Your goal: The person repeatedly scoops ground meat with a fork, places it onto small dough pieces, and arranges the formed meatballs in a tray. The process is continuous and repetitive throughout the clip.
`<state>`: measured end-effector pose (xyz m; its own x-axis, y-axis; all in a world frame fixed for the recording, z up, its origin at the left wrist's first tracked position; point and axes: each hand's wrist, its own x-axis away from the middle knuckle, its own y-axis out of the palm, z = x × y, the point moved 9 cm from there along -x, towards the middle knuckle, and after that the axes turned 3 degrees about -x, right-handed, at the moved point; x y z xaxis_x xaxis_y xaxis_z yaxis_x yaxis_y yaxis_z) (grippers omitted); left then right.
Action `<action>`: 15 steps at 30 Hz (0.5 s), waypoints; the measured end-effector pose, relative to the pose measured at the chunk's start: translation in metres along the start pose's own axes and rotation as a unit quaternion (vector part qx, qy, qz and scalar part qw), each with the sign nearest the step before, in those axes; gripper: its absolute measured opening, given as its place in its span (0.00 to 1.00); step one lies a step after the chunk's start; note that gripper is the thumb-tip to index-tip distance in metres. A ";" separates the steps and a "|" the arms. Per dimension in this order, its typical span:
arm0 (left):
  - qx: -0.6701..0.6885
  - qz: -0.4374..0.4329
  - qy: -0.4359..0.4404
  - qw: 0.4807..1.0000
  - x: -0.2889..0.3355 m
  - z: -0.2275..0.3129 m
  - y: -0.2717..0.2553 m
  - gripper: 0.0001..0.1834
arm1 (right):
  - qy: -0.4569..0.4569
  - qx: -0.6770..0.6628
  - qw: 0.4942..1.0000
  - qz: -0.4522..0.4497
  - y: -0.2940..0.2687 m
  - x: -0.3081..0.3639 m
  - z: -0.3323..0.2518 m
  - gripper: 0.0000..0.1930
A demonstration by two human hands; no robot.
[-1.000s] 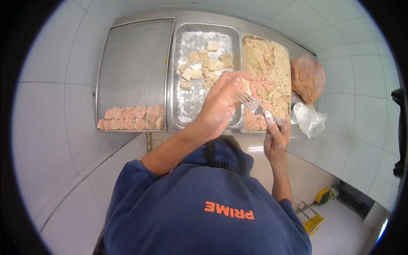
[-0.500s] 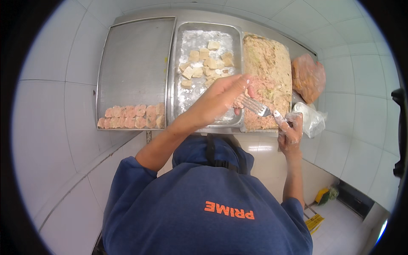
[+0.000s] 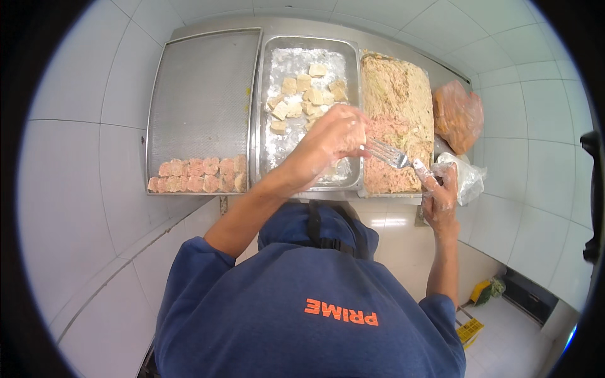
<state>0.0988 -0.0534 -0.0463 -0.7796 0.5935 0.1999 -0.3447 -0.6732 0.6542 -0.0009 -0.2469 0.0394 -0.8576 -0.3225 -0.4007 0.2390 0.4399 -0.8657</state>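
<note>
My right hand (image 3: 440, 190), dusted white, grips a metal fork (image 3: 388, 153) by its handle end, with the tines pointing left. Curled beside the tines is my left hand (image 3: 337, 140), over the near right part of a metal tray (image 3: 268, 145); its fingers hide whatever they hold. Pale, floured square pieces (image 3: 313, 96), tofu-like, lie in this tray on white powder. Just right of it, a pinkish minced mixture (image 3: 400, 94) fills another tray, under the fork. Two rows of pink-topped pieces (image 3: 196, 174) line the near edge of a mesh-surfaced tray (image 3: 203, 94) at the left.
An orange-filled plastic bag (image 3: 458, 116) stands right of the mince, with a clear and white plastic bag (image 3: 467, 177) nearer me. Tiled walls (image 3: 82, 82) close in the counter. Yellow objects (image 3: 469, 331) sit on the floor at the lower right.
The fork and my right hand have shifted slightly right. My left hand has turned and its fingers have curled in; the pinkish mixture seen at the tines is now out of sight.
</note>
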 end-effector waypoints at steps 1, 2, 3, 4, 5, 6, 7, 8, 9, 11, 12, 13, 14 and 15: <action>0.065 0.043 0.031 0.996 -0.001 -0.002 -0.007 0.17 | 0.013 -0.012 1.000 0.000 0.002 0.001 0.001 0.29; 0.126 0.099 0.020 0.987 0.000 -0.011 -0.017 0.16 | 0.027 -0.024 0.999 0.000 0.005 0.003 0.001 0.29; 0.194 0.136 0.032 0.971 0.000 -0.017 -0.024 0.15 | 0.030 -0.029 0.999 0.003 0.007 0.004 0.000 0.29; 0.167 0.160 -0.003 0.973 0.002 -0.026 -0.030 0.15 | 0.033 -0.033 0.999 0.005 0.010 0.005 -0.001 0.29; 0.147 0.164 -0.017 0.975 0.003 -0.031 -0.033 0.16 | 0.037 -0.037 0.999 0.006 0.012 0.006 -0.002 0.29; 0.128 0.180 -0.037 0.975 0.004 -0.035 -0.037 0.17 | 0.044 -0.044 0.998 0.010 0.014 0.007 -0.002 0.29; 0.124 0.150 -0.017 0.981 0.003 -0.032 -0.033 0.19 | 0.051 -0.051 0.997 0.013 0.016 0.009 -0.003 0.29; 0.121 0.133 -0.004 0.984 0.002 -0.029 -0.031 0.21 | 0.058 -0.058 0.997 0.017 0.018 0.011 -0.003 0.29; 0.115 0.130 -0.008 0.985 0.002 -0.028 -0.030 0.24 | 0.062 -0.053 0.996 0.022 0.020 0.012 -0.004 0.29; 0.123 0.138 0.022 0.982 0.004 -0.022 -0.026 0.25 | 0.068 -0.047 0.996 0.038 0.024 0.015 -0.007 0.29; 0.129 0.143 0.036 0.981 0.006 -0.018 -0.023 0.25 | 0.078 -0.053 0.995 0.033 0.029 0.017 -0.008 0.30; 0.141 0.141 0.031 0.979 0.007 -0.018 -0.018 0.22 | 0.088 -0.064 0.993 0.034 0.033 0.019 -0.010 0.30; 0.155 0.132 0.034 0.978 0.008 -0.016 -0.013 0.20 | 0.097 -0.078 0.991 0.041 0.037 0.021 -0.011 0.31; 0.169 0.123 0.036 0.977 0.009 -0.014 -0.009 0.19 | 0.105 -0.077 0.991 0.036 0.042 0.023 -0.012 0.31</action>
<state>0.0875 -0.0483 -0.0605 -0.8559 0.3915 0.3380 0.0408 -0.6004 0.7987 -0.0160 -0.2256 -0.0029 -0.9205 -0.1105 -0.3747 0.2452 0.5833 -0.7744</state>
